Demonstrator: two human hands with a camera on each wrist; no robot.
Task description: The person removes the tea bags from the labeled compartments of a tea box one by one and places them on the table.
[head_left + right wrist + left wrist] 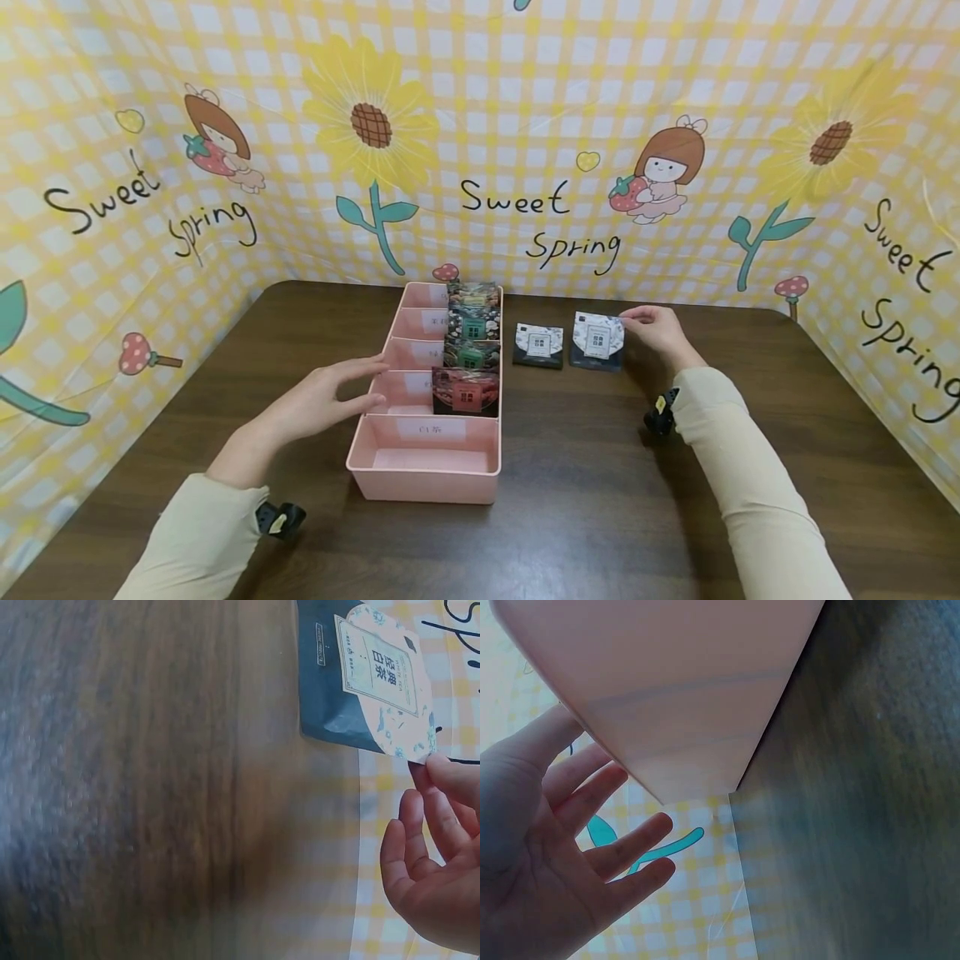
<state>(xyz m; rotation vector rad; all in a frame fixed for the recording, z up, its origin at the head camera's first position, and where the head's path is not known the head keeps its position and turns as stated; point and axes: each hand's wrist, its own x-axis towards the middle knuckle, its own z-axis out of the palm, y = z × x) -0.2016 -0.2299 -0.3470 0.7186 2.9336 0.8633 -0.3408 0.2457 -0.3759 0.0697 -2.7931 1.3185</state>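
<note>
My right hand (662,333) pinches the upper right corner of a white and dark blue tea sachet (597,337) between thumb and finger; the right wrist view shows this sachet (371,679) tilted, label facing out. Just left of it, a matching sachet (538,343) lies on the table. A long pink divided box (423,485) stands to the left. Along its left rim rests my left hand (311,402), fingers spread and relaxed. In the left wrist view, the left hand (562,832) is beside the box's outer wall (682,675), its thumb at the rim.
A red sachet (467,393), a green sachet (471,357) and a dark floral sachet (474,325) stand in separate compartments, with more behind. The front compartment's inner wall bears a white label (430,429). Yellow checked cloth (495,108) hangs behind the brown table (585,500).
</note>
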